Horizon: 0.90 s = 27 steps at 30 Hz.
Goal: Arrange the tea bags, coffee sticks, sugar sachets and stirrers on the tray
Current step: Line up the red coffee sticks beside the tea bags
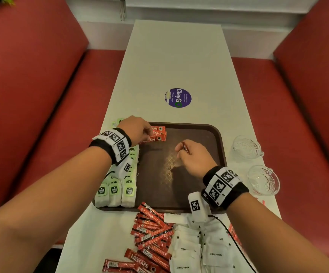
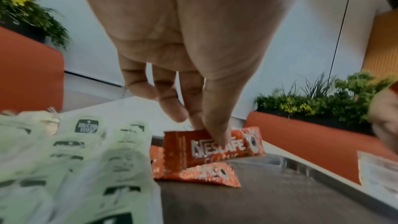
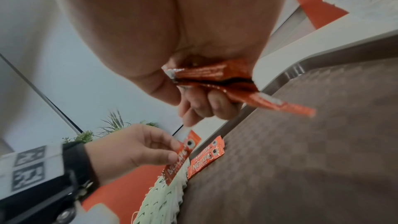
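Fingers (image 2: 217,132) pinch glossy foil coffee stick (image 2: 215,147) (flat, oblong).

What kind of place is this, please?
Probably a café or canteen booth: red padded benches flank a long white table, which bears a "ClayGo" sticker and a brown serving tray.

A long white table (image 1: 177,62) runs between two red booth seats (image 1: 31,79), with green plants (image 2: 318,98) behind.

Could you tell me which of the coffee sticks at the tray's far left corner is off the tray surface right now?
The coffee stick pinched in the left hand; the other two sticks lie flat on the tray.
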### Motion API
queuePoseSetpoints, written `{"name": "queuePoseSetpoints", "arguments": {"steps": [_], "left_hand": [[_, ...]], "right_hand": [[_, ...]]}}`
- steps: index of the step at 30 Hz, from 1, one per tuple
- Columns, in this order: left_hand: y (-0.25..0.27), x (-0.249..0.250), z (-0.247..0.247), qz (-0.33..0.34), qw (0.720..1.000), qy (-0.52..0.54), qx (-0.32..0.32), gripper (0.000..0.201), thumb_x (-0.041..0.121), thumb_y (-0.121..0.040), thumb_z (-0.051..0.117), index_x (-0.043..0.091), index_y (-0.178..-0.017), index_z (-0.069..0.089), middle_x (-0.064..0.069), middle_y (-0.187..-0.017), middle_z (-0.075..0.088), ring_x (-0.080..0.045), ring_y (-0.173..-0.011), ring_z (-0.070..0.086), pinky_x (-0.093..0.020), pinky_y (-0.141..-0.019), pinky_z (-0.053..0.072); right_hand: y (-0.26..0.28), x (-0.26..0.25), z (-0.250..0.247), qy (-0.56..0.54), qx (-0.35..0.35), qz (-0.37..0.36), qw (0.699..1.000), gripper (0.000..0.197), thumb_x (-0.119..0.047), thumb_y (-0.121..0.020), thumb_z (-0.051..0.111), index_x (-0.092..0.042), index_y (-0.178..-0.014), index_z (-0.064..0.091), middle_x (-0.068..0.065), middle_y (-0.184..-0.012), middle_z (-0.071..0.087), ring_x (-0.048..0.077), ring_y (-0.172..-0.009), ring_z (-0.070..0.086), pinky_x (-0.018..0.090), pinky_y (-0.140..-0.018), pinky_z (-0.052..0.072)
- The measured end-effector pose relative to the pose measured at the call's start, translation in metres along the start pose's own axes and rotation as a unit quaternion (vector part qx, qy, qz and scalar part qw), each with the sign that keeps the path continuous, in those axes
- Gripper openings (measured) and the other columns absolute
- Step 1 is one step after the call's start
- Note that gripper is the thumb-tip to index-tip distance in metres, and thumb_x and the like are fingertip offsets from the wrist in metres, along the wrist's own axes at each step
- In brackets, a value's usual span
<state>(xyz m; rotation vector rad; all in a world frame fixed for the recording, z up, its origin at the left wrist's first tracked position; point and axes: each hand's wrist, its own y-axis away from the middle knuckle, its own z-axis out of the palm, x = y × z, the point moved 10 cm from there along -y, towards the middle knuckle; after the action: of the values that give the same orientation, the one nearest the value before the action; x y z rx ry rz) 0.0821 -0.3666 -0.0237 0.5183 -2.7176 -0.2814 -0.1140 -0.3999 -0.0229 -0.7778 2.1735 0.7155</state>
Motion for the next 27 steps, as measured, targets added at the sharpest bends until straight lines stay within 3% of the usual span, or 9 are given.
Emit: {"name": "queuePoseSetpoints", "arguments": {"steps": [2,5,10,11,14,16,18,22,27], "left_hand": [[-0.013,0.0,0.014,-0.007,0.998,-0.049,-0.036,0.009,0.027,-0.085,0.074,0.031,-0.092,0.074,0.01,-0.093,0.071,-0.013,-0.089,0.064,-0.032,-0.087,0.053],[-0.027,0.002,0.025,-0.02,0.995,-0.081,-0.059,0.008,0.029,-0.084,0.075,0.033,-0.092,0.073,0.01,-0.096,0.07,-0.016,-0.093,0.064,-0.037,-0.09,0.054],[-0.039,-0.006,0.032,-0.048,0.996,-0.072,-0.036,0.006,0.025,-0.083,0.074,0.029,-0.087,0.073,0.007,-0.094,0.071,-0.017,-0.09,0.065,-0.034,-0.086,0.054],[-0.04,-0.007,0.033,-0.047,0.996,-0.07,-0.031,0.007,0.025,-0.083,0.074,0.028,-0.089,0.072,0.007,-0.094,0.07,-0.017,-0.091,0.065,-0.032,-0.084,0.053],[-0.039,0.0,0.037,-0.016,0.997,-0.064,-0.032,0.021,0.032,-0.083,0.076,0.026,-0.102,0.07,0.005,-0.104,0.067,-0.018,-0.098,0.062,-0.031,-0.084,0.048],[-0.038,0.006,0.04,0.002,0.996,-0.078,-0.04,0.03,0.035,-0.082,0.077,0.024,-0.109,0.069,0.002,-0.111,0.064,-0.02,-0.103,0.061,-0.032,-0.087,0.048],[-0.039,0.006,0.041,-0.002,0.995,-0.091,-0.049,0.031,0.032,-0.084,0.076,0.023,-0.112,0.069,-0.001,-0.117,0.063,-0.022,-0.106,0.06,-0.032,-0.088,0.047],[-0.041,0.005,0.04,-0.007,0.994,-0.091,-0.052,0.029,0.03,-0.087,0.074,0.022,-0.114,0.067,-0.003,-0.119,0.063,-0.023,-0.108,0.06,-0.029,-0.085,0.043],[-0.035,0.012,0.031,0.007,0.995,-0.088,-0.042,0.031,0.039,-0.089,0.069,0.022,-0.114,0.067,-0.004,-0.117,0.064,-0.023,-0.107,0.059,-0.031,-0.087,0.045]], "right_hand": [[0.001,-0.002,0.006,0.018,-0.027,-0.017,0.999,0.022,-0.019,-0.104,0.041,-0.018,-0.106,0.063,-0.006,-0.095,0.069,0.014,-0.091,0.065,0.028,-0.081,0.051],[0.003,-0.003,0.01,0.006,-0.037,-0.028,0.999,0.025,-0.023,-0.107,0.039,-0.017,-0.11,0.062,-0.009,-0.092,0.071,0.017,-0.089,0.067,0.033,-0.086,0.053],[0.009,-0.001,0.013,-0.097,-0.064,0.002,0.993,0.025,-0.026,-0.108,0.035,-0.015,-0.108,0.057,0.003,-0.086,0.074,0.025,-0.057,0.065,0.032,-0.055,0.052],[0.009,-0.001,0.012,-0.091,-0.063,-0.002,0.994,0.025,-0.027,-0.108,0.035,-0.016,-0.106,0.057,0.004,-0.084,0.073,0.025,-0.055,0.064,0.032,-0.055,0.052],[0.008,-0.003,0.006,-0.01,-0.033,-0.024,0.999,0.025,-0.034,-0.107,0.039,-0.024,-0.094,0.058,-0.001,-0.075,0.066,0.017,-0.066,0.061,0.036,-0.071,0.052],[0.006,0.003,0.005,0.018,-0.029,-0.006,0.999,0.018,-0.035,-0.104,0.046,-0.023,-0.097,0.058,-0.003,-0.086,0.063,0.014,-0.078,0.06,0.033,-0.075,0.049],[0.007,0.006,0.006,0.012,-0.037,0.015,0.999,0.012,-0.026,-0.1,0.052,-0.021,-0.111,0.054,-0.001,-0.096,0.064,0.01,-0.08,0.06,0.025,-0.069,0.046],[0.011,0.006,0.006,-0.031,-0.044,0.018,0.998,0.018,-0.01,-0.099,0.046,-0.012,-0.116,0.04,0.003,-0.09,0.071,-0.002,-0.052,0.052,0.014,-0.052,0.039],[0.01,0.005,0.011,-0.046,-0.06,0.011,0.997,0.008,-0.022,-0.105,0.044,-0.018,-0.113,0.044,-0.009,-0.094,0.075,0.016,-0.056,0.062,0.025,-0.054,0.052]]}}
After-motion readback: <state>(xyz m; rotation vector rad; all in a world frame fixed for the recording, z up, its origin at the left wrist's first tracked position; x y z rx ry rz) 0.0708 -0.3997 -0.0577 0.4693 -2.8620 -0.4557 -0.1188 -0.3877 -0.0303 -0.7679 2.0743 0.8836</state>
